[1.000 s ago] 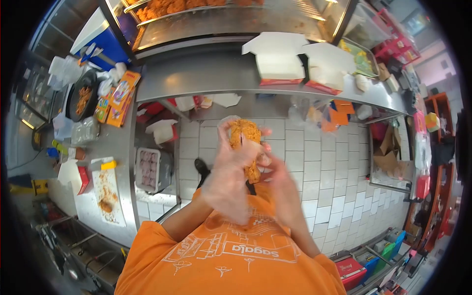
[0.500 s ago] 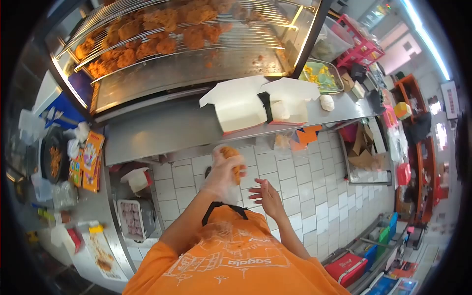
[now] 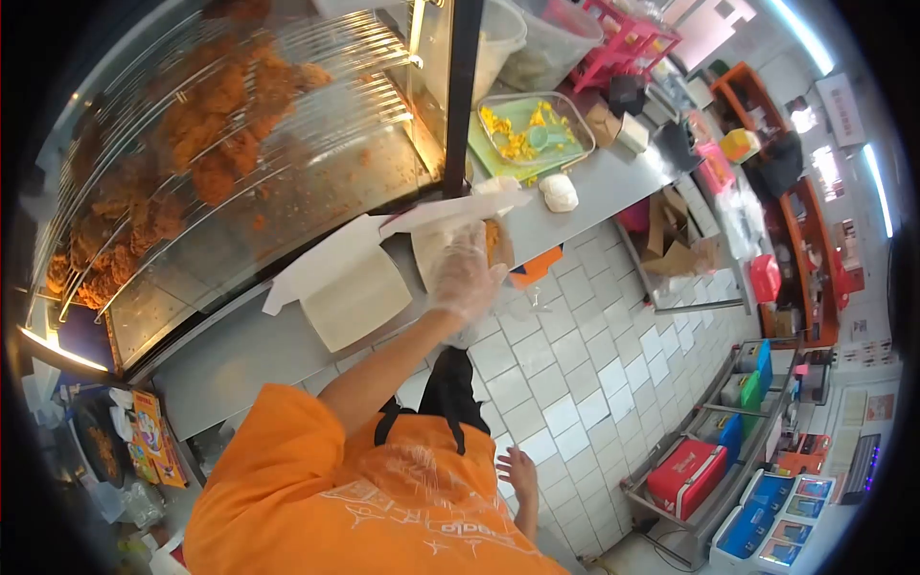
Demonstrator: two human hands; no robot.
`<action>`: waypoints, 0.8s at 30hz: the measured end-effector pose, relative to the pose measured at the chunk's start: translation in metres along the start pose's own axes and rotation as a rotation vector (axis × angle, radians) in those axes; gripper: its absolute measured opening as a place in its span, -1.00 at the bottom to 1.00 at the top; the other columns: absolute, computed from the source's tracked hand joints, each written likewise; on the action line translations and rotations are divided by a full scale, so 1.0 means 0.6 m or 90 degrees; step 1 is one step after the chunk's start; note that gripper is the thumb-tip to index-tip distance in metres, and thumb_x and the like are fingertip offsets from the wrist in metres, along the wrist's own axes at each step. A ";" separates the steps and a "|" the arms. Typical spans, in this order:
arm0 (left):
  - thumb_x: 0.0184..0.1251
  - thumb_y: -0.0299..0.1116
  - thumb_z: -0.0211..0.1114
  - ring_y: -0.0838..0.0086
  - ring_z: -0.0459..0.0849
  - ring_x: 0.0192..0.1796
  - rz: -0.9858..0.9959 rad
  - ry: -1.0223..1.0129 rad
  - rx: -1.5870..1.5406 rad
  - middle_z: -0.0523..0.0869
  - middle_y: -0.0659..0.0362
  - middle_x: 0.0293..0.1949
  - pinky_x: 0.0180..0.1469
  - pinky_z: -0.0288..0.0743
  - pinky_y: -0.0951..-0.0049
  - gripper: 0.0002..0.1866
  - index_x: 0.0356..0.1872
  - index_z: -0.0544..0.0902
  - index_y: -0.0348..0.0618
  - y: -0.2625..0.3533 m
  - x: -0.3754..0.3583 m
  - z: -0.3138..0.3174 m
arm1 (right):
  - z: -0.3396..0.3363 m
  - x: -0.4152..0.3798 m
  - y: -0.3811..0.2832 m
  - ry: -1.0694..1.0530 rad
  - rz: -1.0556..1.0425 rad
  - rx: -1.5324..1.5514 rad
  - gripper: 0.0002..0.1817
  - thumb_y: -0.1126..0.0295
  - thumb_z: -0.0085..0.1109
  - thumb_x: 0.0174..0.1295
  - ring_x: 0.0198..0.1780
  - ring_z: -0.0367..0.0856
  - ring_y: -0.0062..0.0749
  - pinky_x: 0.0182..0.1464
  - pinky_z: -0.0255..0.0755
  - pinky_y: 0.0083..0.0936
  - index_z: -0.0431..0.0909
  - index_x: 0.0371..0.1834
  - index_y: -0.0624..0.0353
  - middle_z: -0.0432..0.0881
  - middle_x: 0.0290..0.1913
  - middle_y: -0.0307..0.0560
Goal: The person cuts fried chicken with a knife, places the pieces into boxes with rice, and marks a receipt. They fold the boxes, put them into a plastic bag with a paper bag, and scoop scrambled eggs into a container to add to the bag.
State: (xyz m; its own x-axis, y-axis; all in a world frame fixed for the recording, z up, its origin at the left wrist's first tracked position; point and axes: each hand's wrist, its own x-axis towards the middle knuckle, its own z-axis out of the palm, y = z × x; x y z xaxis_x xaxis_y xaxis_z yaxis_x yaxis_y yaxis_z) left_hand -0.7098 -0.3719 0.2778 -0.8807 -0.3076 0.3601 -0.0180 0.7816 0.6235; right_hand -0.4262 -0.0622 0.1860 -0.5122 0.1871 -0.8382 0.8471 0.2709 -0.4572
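Observation:
My left hand [image 3: 465, 278], in a clear plastic glove, reaches into the right-hand open carton [image 3: 426, 254] on the steel counter. Between its fingers and thumb is a piece of fried chicken [image 3: 495, 241], partly hidden by the hand. Beside it on the left stands another open carton [image 3: 356, 299], its white inside showing. My right hand [image 3: 518, 470] is bare and hangs low near my waist, fingers apart, touching nothing. A round white wrapped item [image 3: 558, 193] sits on the counter just past the carton.
A glass-sided warmer with wire racks [image 3: 287, 187] of fried chicken [image 3: 216, 115] stands behind the counter [image 3: 220, 369]. A tray [image 3: 575, 158] with yellow bits and a green scoop is at the back. A red cooler box [image 3: 687, 477] rests on a rack at right.
My left hand has carried the fried chicken from over the floor forward into the right-hand carton. My right hand has dropped back toward my waist. The view has turned to the right.

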 end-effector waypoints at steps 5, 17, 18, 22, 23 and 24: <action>0.38 -0.21 0.31 0.09 0.69 0.07 -0.146 -0.194 -0.081 0.68 -0.09 0.07 0.17 0.55 0.15 -0.49 0.26 0.47 -0.23 0.019 -0.067 -0.121 | -0.025 0.116 -0.026 -0.309 0.065 0.127 -0.30 -0.01 0.15 0.47 0.24 0.57 -0.34 0.18 0.52 -0.41 0.32 0.46 0.29 0.58 0.29 0.02; 0.44 -0.23 0.23 0.14 0.76 -0.13 -0.633 0.056 0.047 0.75 0.05 -0.12 -0.06 0.63 0.15 -0.65 0.16 0.54 -0.06 0.001 -0.316 -0.228 | -0.188 0.735 -0.207 -0.446 0.024 -0.612 -0.71 0.32 0.30 0.17 -0.27 0.75 -0.13 -0.34 0.66 -0.13 0.63 -0.03 0.06 0.74 -0.23 -0.06; 0.40 -0.29 0.22 0.09 0.73 -0.05 -0.623 0.083 0.158 0.74 0.00 -0.13 0.01 0.62 0.15 -0.68 0.13 0.56 -0.06 -0.068 -0.441 -0.189 | -0.141 0.711 -0.263 -0.413 0.192 -0.560 -0.72 0.28 0.32 0.23 -0.23 0.75 -0.05 -0.27 0.69 0.01 0.63 -0.01 0.03 0.74 -0.17 -0.02; 0.39 -0.14 0.17 0.00 0.66 0.08 -0.888 0.168 0.273 0.71 -0.09 -0.07 0.15 0.54 0.09 -0.67 0.01 0.65 -0.11 -0.199 -0.980 0.063 | 0.119 0.577 -0.363 -0.543 -0.055 -0.984 -0.78 0.26 0.20 0.37 -0.16 0.76 -0.26 -0.22 0.70 -0.19 0.65 -0.01 0.06 0.74 -0.15 -0.20; 0.39 -0.14 0.15 0.03 0.65 0.16 -1.090 0.092 0.227 0.71 -0.09 0.06 0.20 0.54 0.17 -0.63 0.05 0.67 -0.12 -0.101 -0.991 0.060 | 0.189 0.548 -0.373 -0.662 -0.164 -1.097 -0.77 0.25 0.19 0.38 -0.15 0.76 -0.31 -0.22 0.69 -0.26 0.66 -0.01 0.06 0.75 -0.13 -0.25; 0.31 -0.16 0.20 0.05 0.71 0.10 -1.329 0.270 0.133 0.75 -0.06 0.03 0.11 0.59 0.16 -0.68 -0.06 0.74 -0.10 -0.073 -1.070 0.125 | 0.257 0.507 -0.376 -0.781 -0.274 -1.200 -0.77 0.23 0.18 0.38 -0.14 0.76 -0.37 -0.23 0.67 -0.33 0.67 -0.01 0.06 0.75 -0.12 -0.30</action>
State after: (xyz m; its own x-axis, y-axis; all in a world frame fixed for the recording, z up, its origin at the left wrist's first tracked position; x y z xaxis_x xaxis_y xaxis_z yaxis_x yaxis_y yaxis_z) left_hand -0.1793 -0.1682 -0.0329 0.6244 -0.6275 -0.4652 -0.6389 -0.7529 0.1579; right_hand -0.7512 -0.2121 -0.0119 0.3550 -0.3766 -0.8557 -0.6655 0.5410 -0.5142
